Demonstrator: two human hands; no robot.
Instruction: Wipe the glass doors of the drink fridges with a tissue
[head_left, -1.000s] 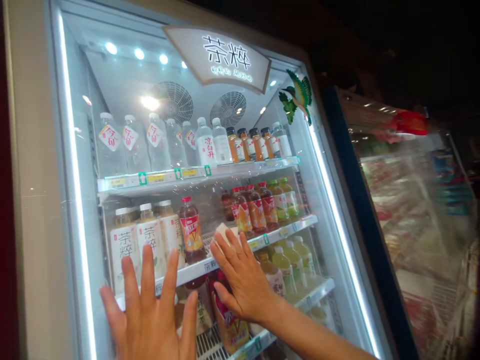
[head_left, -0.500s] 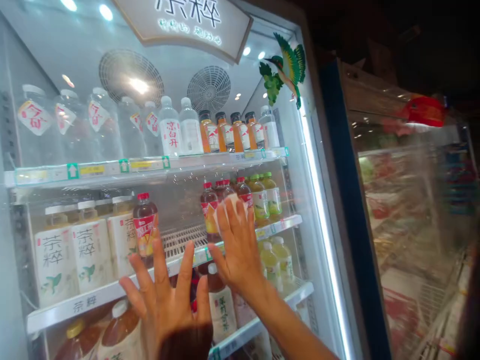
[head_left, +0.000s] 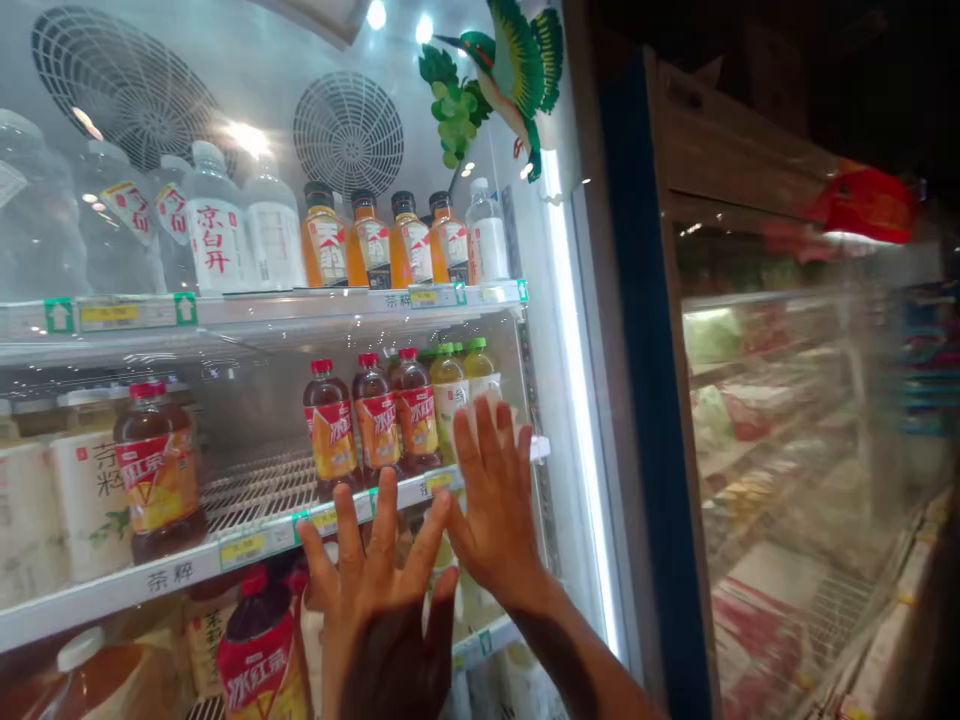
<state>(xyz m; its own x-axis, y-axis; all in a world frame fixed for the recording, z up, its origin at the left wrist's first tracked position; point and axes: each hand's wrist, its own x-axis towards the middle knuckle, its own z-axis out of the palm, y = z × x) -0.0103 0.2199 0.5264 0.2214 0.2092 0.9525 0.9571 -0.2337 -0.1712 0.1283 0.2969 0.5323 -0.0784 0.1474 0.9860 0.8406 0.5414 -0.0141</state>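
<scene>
My left hand is raised with its fingers spread, in front of the glass of a lit drinks fridge. Beside it on the right is my right hand, flat, palm toward the glass and fingers stretched. A pale patch shows behind its fingertips; I cannot tell if it is a thin cloth or a reflection. Beyond the hands, red-capped iced tea bottles stand on the middle shelf, with green-capped bottles to their right. Another red-capped bottle stands farther left. Neither hand grips a bottle.
Clear water bottles and orange juice bottles line the upper shelf. A bird sticker is on the glass at upper right. The bright fridge edge stands right of my hands. Another glass-fronted cooler is farther right.
The view has shifted right and closer, so shelves and bottles appear farther left. My right hand has moved right along the glass, from the red-capped to the green-capped bottles. My left hand stays spread.
</scene>
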